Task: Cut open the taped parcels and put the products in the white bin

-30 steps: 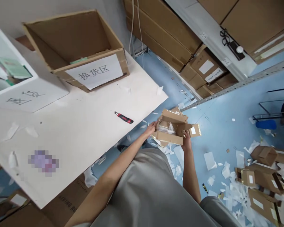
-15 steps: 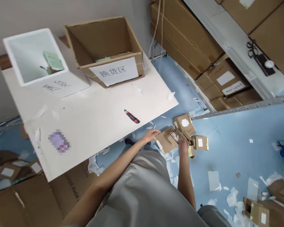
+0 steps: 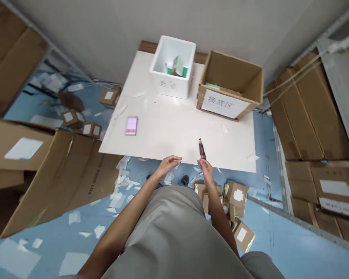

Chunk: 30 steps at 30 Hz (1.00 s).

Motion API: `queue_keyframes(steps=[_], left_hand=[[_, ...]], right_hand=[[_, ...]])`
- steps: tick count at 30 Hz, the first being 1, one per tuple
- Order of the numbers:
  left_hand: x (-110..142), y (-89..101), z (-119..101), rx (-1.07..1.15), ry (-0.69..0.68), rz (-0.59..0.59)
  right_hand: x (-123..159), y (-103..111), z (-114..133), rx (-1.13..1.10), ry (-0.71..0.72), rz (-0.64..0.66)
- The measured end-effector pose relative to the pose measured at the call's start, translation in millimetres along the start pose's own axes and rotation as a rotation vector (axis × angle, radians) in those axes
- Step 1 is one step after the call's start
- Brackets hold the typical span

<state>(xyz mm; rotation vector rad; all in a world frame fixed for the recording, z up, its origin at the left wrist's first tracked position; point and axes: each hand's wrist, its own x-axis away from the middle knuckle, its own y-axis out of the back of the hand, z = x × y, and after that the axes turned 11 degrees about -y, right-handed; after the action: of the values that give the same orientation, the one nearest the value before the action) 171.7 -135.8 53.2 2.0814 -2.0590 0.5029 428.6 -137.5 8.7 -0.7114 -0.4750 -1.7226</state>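
Note:
My left hand (image 3: 169,166) hovers at the front edge of the white table (image 3: 163,145), empty, its fingers apart. My right hand (image 3: 206,169) is at the same edge with fingers loosely bent and nothing visible in them. Just beyond its fingertips lies a red and black utility knife (image 3: 201,148) on the tabletop; whether they touch it I cannot tell. A blurred-out pink and purple item (image 3: 132,126) lies at the table's left.
At the back stand a white foam box (image 3: 171,84) and an open cardboard box (image 3: 231,110) with a paper sign. Small cartons (image 3: 237,197) and paper scraps litter the floor right of me. Large boxes flank both sides, with stacked cartons (image 3: 308,116) at right.
My view has swung left to face the table. The small carton has left my right hand, which has moved from above the floor cartons to the table edge near the knife.

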Motion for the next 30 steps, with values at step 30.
queue_keyframes(steps=[30], left_hand=[[207,482.1,25,0.572,-0.121,-1.014]], right_hand=[[104,-588,-83,0.78,0.116,0.737]])
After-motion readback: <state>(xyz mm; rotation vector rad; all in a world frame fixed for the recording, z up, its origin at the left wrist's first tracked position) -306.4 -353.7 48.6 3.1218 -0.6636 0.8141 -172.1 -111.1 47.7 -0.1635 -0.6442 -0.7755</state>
